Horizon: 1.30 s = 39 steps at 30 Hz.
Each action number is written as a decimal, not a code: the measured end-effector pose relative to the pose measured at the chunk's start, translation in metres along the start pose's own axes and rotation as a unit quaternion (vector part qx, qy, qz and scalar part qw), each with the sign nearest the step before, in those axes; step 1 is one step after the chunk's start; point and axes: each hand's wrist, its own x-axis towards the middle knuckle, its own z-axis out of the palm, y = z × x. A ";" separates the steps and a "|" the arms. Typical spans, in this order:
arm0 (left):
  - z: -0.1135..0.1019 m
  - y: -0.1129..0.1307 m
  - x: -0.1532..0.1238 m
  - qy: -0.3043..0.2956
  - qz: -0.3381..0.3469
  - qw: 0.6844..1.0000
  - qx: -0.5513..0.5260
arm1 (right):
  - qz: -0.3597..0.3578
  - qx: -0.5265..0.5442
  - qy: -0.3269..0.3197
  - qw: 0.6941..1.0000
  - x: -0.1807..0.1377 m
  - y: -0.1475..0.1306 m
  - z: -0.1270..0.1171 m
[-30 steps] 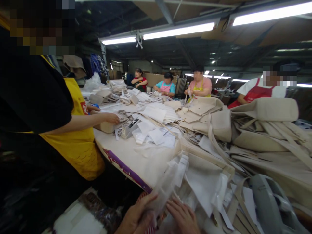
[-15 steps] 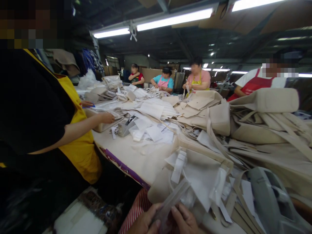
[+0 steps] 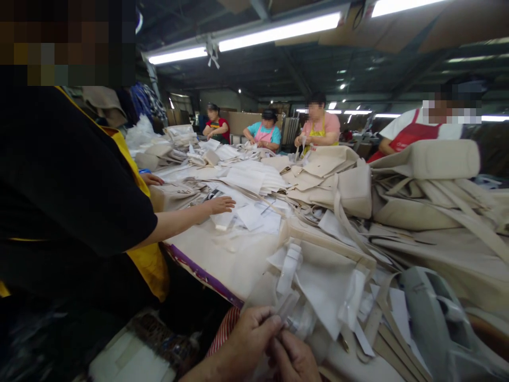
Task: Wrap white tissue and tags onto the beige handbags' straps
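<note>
At the front table edge, my left hand is closed, thumb and fingers pinching a strip of clear plastic film. Against it, my right hand is closed too, its fingertips on the lower part of the same film, partly hidden. Just beyond both hands lies a cream handbag with white paper sheet over it. One wrapped white piece rests on the bag's left side, another wrapped piece on its right.
A grey tape dispenser stands at right, beside cream straps. Cream bags are heaped behind. White papers cover the table's middle. A co-worker in a yellow apron stands close at left, one arm over the table. Several people sit or stand beyond.
My left hand has moved up and over along the plastic strip, so less of it shows. The co-worker at left has reached an arm farther right, across the papers.
</note>
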 end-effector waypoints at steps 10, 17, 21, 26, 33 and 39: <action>-0.007 0.004 -0.006 0.003 -0.018 1.000 0.008 | -0.395 -0.428 0.126 0.803 0.025 -0.034 -0.053; -0.016 0.015 -0.021 -0.075 0.001 0.997 -0.011 | -0.405 -0.363 0.103 0.833 0.027 -0.012 -0.035; -0.020 0.014 -0.024 -0.078 0.074 0.991 0.086 | -0.261 -0.209 0.120 0.935 0.024 -0.012 -0.035; -0.015 -0.006 -0.019 -0.040 0.147 0.980 0.128 | 0.115 0.094 0.121 0.981 0.024 -0.039 -0.033; -0.017 -0.025 -0.014 -0.030 0.183 0.972 0.146 | 0.331 0.439 0.029 0.835 0.027 -0.030 -0.018; -0.024 -0.028 -0.009 -0.047 0.155 0.983 0.088 | 0.132 0.017 -0.007 0.991 0.009 0.008 -0.006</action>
